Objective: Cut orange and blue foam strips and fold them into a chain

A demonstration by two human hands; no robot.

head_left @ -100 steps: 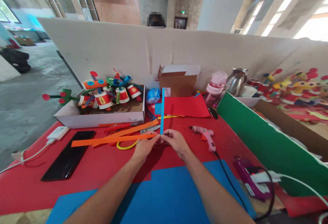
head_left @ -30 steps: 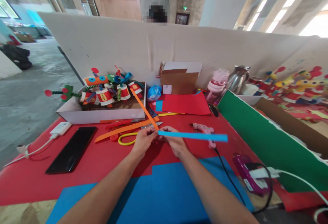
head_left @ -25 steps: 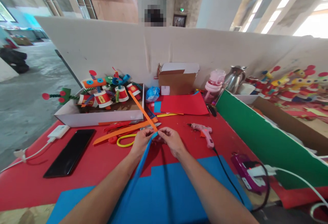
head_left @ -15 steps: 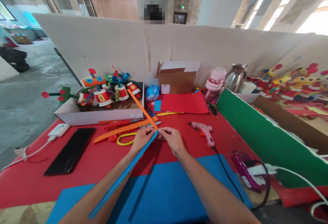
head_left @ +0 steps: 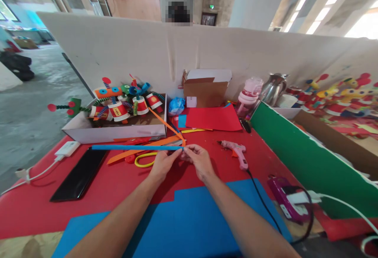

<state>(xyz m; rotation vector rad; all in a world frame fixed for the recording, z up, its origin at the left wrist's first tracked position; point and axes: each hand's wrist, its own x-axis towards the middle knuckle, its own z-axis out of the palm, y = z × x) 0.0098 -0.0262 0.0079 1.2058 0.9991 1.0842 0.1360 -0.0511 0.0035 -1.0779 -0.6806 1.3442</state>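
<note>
Hands meet just left of the pink glue gun (head_left: 234, 152), above the red table cover (head_left: 118, 183). Left hand (head_left: 163, 163) and right hand (head_left: 198, 160) both pinch shut, fingertips close together, on the joined ends of two paper strips. Blue strip (head_left: 136, 147) runs level away from the glue gun, toward the phone (head_left: 79, 173). Orange strip (head_left: 163, 122) angles up and away toward the white box of paper-cup figures (head_left: 115, 132). Yellow-handled scissors (head_left: 144, 159) lie just beyond the left hand. Blue sheet (head_left: 189, 226) lies nearer the person than the glue gun, under both forearms.
</note>
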